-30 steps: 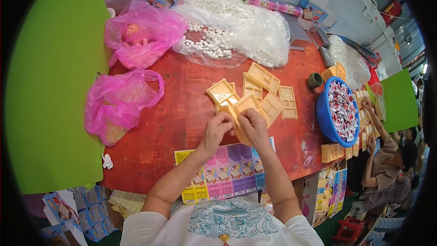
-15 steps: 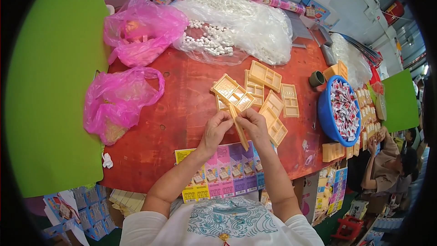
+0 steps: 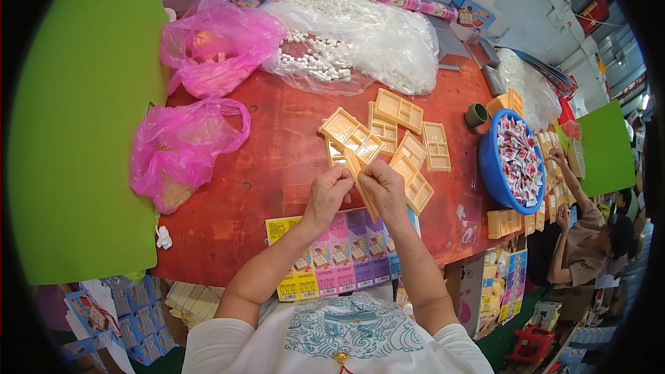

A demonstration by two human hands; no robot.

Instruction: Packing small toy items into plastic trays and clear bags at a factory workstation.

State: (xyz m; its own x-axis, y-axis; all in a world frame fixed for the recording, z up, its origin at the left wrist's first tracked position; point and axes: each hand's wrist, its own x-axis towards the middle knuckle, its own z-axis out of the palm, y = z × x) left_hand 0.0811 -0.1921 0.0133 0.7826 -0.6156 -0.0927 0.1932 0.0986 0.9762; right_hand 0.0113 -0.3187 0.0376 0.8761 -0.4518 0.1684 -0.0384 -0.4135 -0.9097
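Pinching one tan tray [image 3: 368, 202] tilted nearly on edge between them, the left hand [image 3: 329, 199] and right hand [image 3: 385, 190] hold close together above the bench [image 3: 270, 159]. Loose trays [image 3: 398, 109], some overlapping, lie just beyond the hands, and a coloured sheet [image 3: 325, 280] lies nearer the body. Well to their right stands a blue basin [image 3: 490, 166] of packets [image 3: 519, 163].

The red table [image 3: 228, 239] looks like worn wood. Near its middle, the trays [image 3: 352, 131] are smooth, slightly glossy plastic. By its left edge, pink bags [image 3: 183, 149] are thin, shiny, crinkled plastic; by its right edge, the basin [image 3: 492, 173] is smooth blue plastic.
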